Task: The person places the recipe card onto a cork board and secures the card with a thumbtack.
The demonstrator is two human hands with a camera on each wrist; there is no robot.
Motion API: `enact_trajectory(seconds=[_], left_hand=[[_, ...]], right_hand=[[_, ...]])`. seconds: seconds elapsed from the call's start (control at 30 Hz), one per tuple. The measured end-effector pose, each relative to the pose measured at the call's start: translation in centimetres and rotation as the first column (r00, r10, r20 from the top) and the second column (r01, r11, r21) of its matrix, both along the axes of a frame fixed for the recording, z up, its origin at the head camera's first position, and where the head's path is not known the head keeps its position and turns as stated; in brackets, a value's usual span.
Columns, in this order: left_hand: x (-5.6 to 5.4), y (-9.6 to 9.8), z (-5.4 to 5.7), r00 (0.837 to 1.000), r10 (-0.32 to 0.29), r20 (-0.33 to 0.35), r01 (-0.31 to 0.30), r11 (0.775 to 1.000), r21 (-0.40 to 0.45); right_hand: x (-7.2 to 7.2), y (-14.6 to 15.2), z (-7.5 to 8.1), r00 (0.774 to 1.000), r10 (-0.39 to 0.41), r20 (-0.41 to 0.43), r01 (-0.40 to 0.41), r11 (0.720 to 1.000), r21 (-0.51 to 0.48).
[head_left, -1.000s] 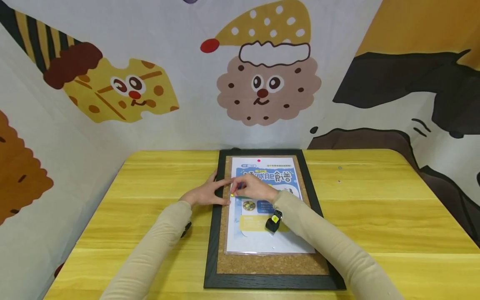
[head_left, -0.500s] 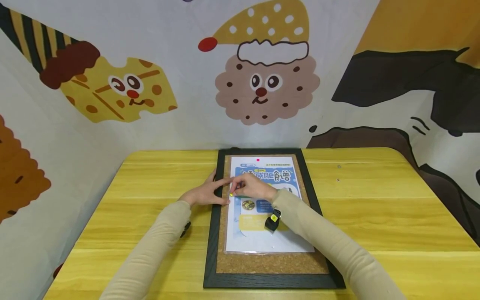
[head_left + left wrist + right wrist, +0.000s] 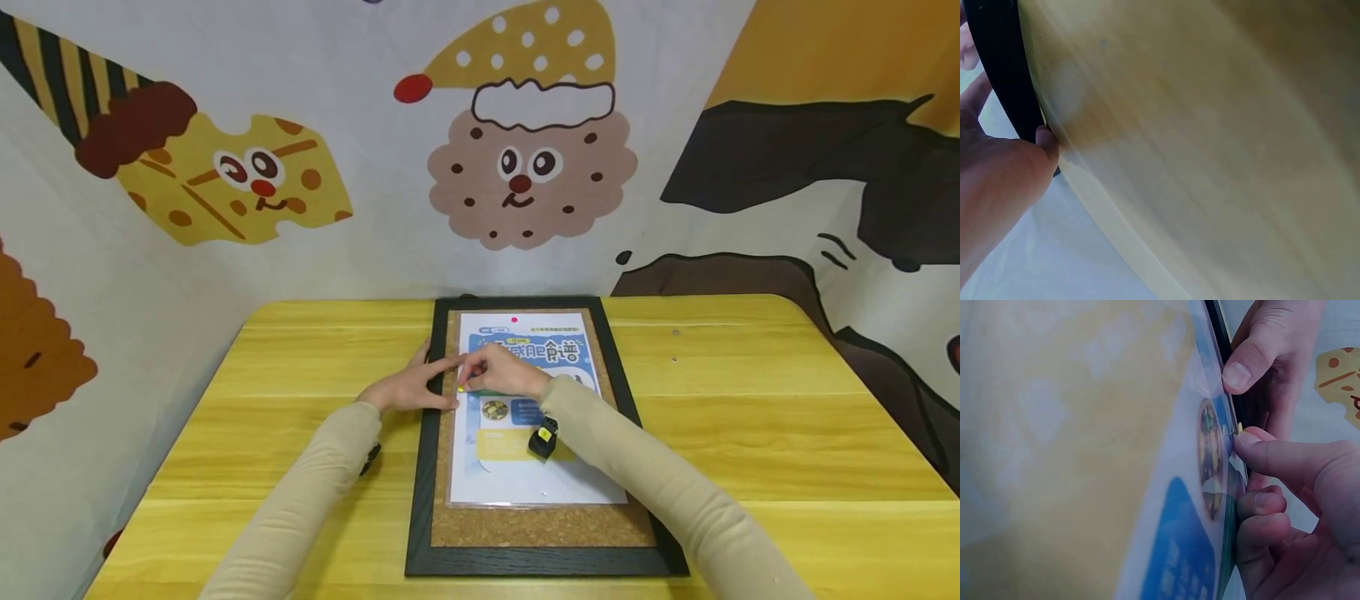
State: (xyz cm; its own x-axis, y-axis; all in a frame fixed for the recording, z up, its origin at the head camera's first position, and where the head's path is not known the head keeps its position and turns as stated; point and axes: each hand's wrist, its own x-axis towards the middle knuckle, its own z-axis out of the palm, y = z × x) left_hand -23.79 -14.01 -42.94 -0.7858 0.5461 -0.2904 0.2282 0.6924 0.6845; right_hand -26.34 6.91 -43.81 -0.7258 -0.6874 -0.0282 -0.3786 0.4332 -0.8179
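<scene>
A black-framed corkboard [image 3: 547,530] lies on the table, and a clear-covered printed sheet [image 3: 517,483] rests on it. A red round pin [image 3: 514,320] sits at the sheet's top edge. With thumb and fingertips, my right hand [image 3: 504,372] pinches a yellow thumbtack [image 3: 1239,429] at the sheet's left edge; in the right wrist view its thin point meets the sheet. My left hand [image 3: 408,388] lies spread across the frame's left side, thumb and index finger [image 3: 448,364] reaching to either side of the tack. One left fingertip [image 3: 1046,136] touches the frame's outer edge in the left wrist view.
Two tiny greyish objects [image 3: 676,332] lie on the wooden table [image 3: 757,433] right of the board, too small to identify. Another small speck [image 3: 544,493] shows low on the sheet. A cartoon-printed cloth [image 3: 390,267] stands behind the table.
The whole scene shifts slightly in the head view. Both hands keep their places, and the right one still pinches the yellow thumbtack at the same spot.
</scene>
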Motion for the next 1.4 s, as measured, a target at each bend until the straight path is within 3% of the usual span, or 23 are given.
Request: enact_trajectory(seconds=[0.37,0.77,1.03,1.4], left_hand=[[0.1,-0.1,0.3,1.000,0.008,-0.004,-0.008,1.000,-0.015],[0.1,-0.3,-0.1,1.000,0.007,0.002,-0.007,1.000,-0.012],[-0.1,-0.1,-0.3,1.000,-0.006,0.009,0.006,1.000,-0.015],[-0.2,0.0,-0.3,1.000,0.016,0.004,-0.016,0.999,-0.048]], right_hand=[[0.2,-0.3,0.4,1.000,-0.010,-0.021,0.011,1.000,0.024],[0.9,-0.4,0.4,0.998,-0.023,-0.056,0.024,1.000,0.012],[1.0,0.0,0.1,0.999,-0.038,-0.037,0.038,0.999,0.006],[1.1,1.1,0.7,0.999,0.043,0.018,-0.041,0.996,-0.079]])
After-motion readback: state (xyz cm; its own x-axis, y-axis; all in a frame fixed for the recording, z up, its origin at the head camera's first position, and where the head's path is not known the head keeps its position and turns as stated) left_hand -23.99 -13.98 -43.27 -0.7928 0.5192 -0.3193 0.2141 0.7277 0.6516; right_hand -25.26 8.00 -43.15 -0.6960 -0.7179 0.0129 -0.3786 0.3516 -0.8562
